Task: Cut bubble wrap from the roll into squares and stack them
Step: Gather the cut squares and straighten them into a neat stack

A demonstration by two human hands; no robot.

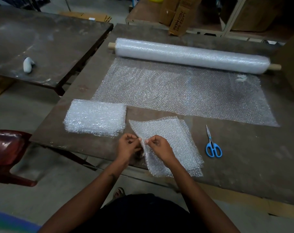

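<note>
A big dark counter (244, 157) holds everything. At its far side lies the roll of bubble wrap (191, 55), long and white, on a brown tube that sticks out at both ends. A wide clear sheet (181, 91) runs from the roll toward the near side and lies flat, well apart from the hands.

Near the left edge sits a thick stack of cut squares (95, 120), white and puffy, just to the far left of the hands and not touching them.

Right at the near edge lie a few loose cut pieces (175, 145), thin and bumpy, one on another. Their near corner hangs over the counter edge. The left edge of the top piece is lifted up between the two hands.

Blue scissors (212, 145) lie shut on the counter to the right of these pieces.

The left hand (128, 146) and the right hand (159, 147) are close together. Both have curled fingers (147, 141) that pinch the lifted edge of the top piece.
</note>
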